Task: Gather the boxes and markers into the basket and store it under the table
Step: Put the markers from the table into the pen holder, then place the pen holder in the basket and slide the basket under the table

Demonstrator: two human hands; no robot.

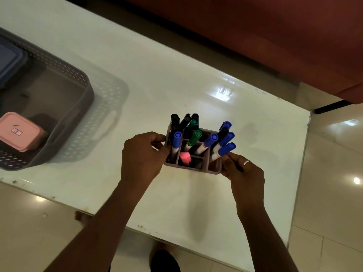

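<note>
Your white table (176, 79) carries the grey perforated basket (78, 114) at far left, with a pink lidded box (19, 130) and a blue box (7, 63) inside; well apart, your left hand (141, 156) and right hand (243, 169) clasp the compartmented marker holder (193, 167) by its sides; blue, green and black markers (210, 141) stand in it.

Marker holder (193, 154) on the table (157, 75), basket (78, 107) well left of it holding two boxes (19, 132)
</note>
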